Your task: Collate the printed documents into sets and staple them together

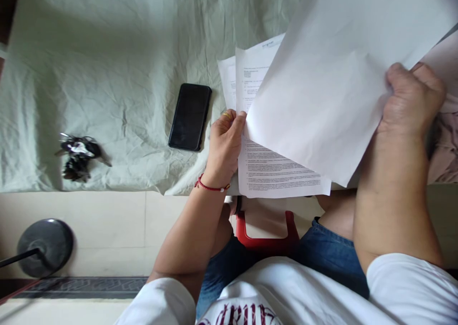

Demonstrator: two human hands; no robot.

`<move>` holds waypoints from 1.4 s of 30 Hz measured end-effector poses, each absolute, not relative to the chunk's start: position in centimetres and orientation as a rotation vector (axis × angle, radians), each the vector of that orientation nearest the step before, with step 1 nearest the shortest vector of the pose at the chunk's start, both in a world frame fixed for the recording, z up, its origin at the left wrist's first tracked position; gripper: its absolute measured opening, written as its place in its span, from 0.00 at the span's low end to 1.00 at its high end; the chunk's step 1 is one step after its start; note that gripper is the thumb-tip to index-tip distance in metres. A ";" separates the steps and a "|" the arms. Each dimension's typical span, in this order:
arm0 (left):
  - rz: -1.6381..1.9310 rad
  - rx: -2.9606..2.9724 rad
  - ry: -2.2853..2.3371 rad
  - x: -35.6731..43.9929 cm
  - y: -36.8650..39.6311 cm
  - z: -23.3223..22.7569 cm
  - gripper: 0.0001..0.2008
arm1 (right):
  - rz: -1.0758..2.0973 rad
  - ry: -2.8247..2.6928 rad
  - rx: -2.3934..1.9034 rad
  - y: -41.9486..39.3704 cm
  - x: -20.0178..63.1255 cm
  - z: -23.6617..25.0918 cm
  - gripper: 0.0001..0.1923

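Pale green cloth [107, 53], heavily creased, covers the surface in front of us, and it hangs down over a light tiled floor [107, 220] at the near edge. We sit close to that edge on a red stool [266, 241], so the papers lie within easy reach of both arms.

Our right hand [411, 100] is closed on a blank white sheet [332, 77], pinching its right edge and lifting it so that it tilts up and away from the pile beneath. Held this way, the sheet uncovers the printed pages [279, 172] that lie under it on the cloth. Our left hand [225, 146] rests at the left edge of those printed pages, fingers curled and thumb against the paper; it seems to steady the stack so it does not slide while the top sheet rises. A gold ring shows on one finger and a red thread bracelet [211, 186] circles the wrist. Whether the left fingers actually grip a page or merely press on it we cannot tell, since the raised sheet hides their tips.

Just beside the left hand, on its far-left side, a black phone [189, 117] lies face up with a dark screen, apart from the papers. Well to the left sits a bunch of keys [78, 155]. Down on the floor stands a round dark base [45, 246] with a rod running off the left edge.
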State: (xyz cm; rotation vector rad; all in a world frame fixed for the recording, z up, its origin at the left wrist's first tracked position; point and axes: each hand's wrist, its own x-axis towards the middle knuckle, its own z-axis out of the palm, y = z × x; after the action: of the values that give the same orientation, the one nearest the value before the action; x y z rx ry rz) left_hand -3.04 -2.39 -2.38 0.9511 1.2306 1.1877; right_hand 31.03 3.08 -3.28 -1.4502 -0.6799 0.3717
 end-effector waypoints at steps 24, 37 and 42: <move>1.167 0.928 1.249 -3.0 -2.5 -2.5 0.30 | 0.353 -0.666 -1.336 2.5 28.1 -2.2 0.19; 1.242 0.924 1.242 -2.8 -2.4 -2.6 0.25 | 0.357 -0.678 -1.380 2.3 27.6 -2.1 0.19; 1.230 0.962 1.291 -2.8 -2.5 -2.8 0.23 | 0.355 -0.707 -1.398 2.2 27.6 -2.2 0.17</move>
State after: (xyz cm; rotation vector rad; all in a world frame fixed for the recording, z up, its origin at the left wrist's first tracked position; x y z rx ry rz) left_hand -2.77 -2.48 -2.83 0.9619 1.2911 1.2302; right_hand 27.64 2.19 -2.17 -1.3981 -0.7073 0.3548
